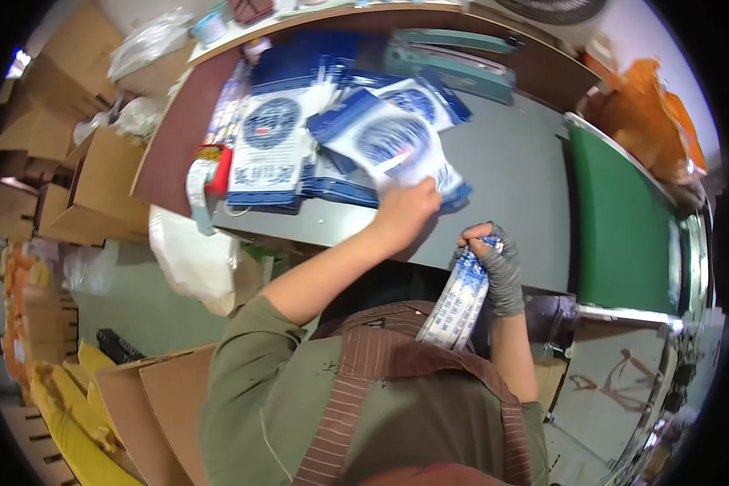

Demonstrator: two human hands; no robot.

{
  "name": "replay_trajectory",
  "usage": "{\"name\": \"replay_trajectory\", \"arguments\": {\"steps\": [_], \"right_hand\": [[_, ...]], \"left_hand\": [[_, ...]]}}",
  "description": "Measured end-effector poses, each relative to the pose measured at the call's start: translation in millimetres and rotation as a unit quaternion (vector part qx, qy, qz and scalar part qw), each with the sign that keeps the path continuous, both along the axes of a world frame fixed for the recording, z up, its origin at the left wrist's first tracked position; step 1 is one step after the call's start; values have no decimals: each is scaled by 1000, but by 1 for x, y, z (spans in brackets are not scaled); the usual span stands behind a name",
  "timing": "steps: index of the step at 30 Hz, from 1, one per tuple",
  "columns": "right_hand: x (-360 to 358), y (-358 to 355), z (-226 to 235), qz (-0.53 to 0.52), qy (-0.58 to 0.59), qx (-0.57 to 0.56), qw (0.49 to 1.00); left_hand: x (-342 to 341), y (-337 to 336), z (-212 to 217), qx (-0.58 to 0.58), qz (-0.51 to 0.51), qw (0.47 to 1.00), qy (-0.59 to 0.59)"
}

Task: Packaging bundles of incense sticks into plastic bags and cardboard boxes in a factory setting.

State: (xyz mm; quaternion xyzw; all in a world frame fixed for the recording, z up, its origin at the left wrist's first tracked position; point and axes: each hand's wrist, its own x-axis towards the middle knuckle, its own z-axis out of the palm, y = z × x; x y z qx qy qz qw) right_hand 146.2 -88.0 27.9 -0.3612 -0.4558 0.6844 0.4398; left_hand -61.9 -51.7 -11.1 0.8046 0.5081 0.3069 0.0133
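My left hand is closed at the lower edge of a blue-and-white printed plastic bag, its fingertips partly hidden. This bag lies tilted over other bags of the same kind. To its left rests a stack of similar bags, lined up with the table's length. My right hand, wrapped in a grey fingerless covering, grips a bundle of long, thin white-and-blue packets by their upper ends. The bundle hangs down in front of my apron, just off the table's near edge.
A teal bar-shaped device stands at the back of the grey table. A red tape dispenser sits at the left edge. Right of the table is a green conveyor belt, with an orange bag beyond. Cardboard boxes stand left.
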Motion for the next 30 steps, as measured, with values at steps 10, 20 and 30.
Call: {"name": "replay_trajectory", "arguments": {"steps": [10,20,30], "right_hand": [[40,-8,0,-65,-74,118,988],[-12,23,-51,-14,-272,146,951],[51,-104,-119,58,-259,-64,962]], "left_hand": [[57,0,-2,-334,-59,919,-201],[35,-17,-15,-380,16,807,-451],[41,-102,30,-109,-266,939,-191]]}}
